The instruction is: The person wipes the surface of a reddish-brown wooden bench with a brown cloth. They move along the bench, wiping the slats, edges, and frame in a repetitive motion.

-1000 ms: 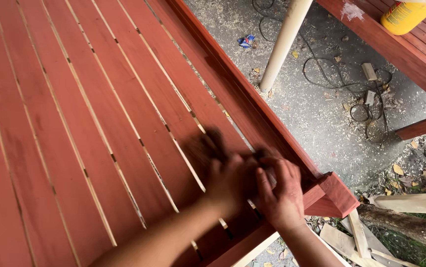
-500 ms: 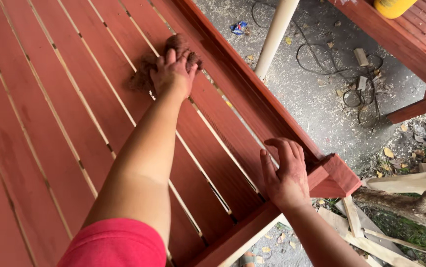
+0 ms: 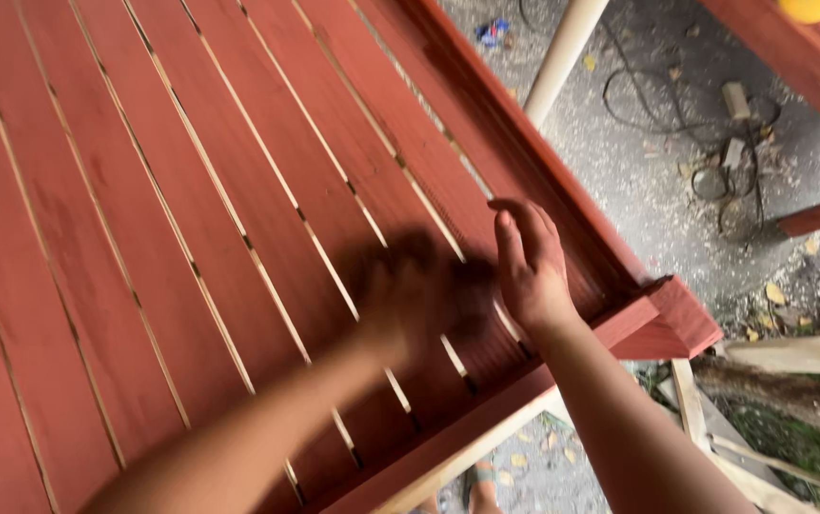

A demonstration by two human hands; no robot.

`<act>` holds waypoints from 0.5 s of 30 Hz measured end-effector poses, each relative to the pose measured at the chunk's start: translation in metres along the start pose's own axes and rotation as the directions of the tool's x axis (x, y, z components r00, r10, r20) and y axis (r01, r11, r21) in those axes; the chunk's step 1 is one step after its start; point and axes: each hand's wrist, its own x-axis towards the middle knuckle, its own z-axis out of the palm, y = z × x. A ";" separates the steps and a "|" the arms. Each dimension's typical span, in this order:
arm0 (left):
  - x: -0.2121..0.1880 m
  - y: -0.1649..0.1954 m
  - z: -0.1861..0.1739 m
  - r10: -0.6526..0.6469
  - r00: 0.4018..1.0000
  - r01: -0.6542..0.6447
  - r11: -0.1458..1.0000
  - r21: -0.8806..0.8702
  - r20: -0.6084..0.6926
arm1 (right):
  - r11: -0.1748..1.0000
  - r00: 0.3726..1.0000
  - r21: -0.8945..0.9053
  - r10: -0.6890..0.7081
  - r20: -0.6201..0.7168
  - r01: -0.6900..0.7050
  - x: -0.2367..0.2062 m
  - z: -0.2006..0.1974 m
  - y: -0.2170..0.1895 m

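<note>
A large red-stained slatted wooden panel (image 3: 191, 219) fills the left and middle of the view, with a raised frame rail (image 3: 514, 143) along its right side and a corner (image 3: 676, 324) near me. My left hand (image 3: 419, 295) is blurred by motion over the slats near that corner, with a dark pad (image 3: 472, 290) smeared beside it under the fingers. My right hand (image 3: 529, 266) lies flat on the slats just right of it, fingers straight, holding nothing, close to the rail.
A pale round pole (image 3: 562, 48) stands beyond the rail. Coiled cables (image 3: 714, 171) lie on the gravel ground. Another red wooden piece (image 3: 810, 67) carries a yellow object (image 3: 814, 8). Wood offcuts (image 3: 790, 357) sit lower right. A sandalled foot (image 3: 481, 481) shows below.
My left hand has swept back down the slats from the far end toward the near corner. My right hand has shifted slightly up along the rail.
</note>
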 end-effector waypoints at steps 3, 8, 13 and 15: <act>0.060 -0.088 -0.021 -0.674 0.738 0.387 0.473 -0.791 -0.042 | 1.000 1.000 0.026 -0.006 -0.019 0.006 -0.006 0.007 0.005; 0.115 -0.190 -0.086 -0.749 0.643 0.765 0.620 0.174 -0.156 | 0.990 0.998 0.126 0.065 -0.011 -0.063 -0.007 0.010 0.016; 0.097 -0.162 -0.063 -0.708 0.696 0.717 0.691 0.092 -0.119 | 0.997 1.000 0.071 0.007 0.009 -0.007 -0.010 0.011 0.018; 0.066 -0.120 -0.050 -0.652 0.754 0.653 0.757 -0.022 -0.085 | 0.999 1.000 0.036 -0.005 0.014 0.004 -0.011 0.012 0.017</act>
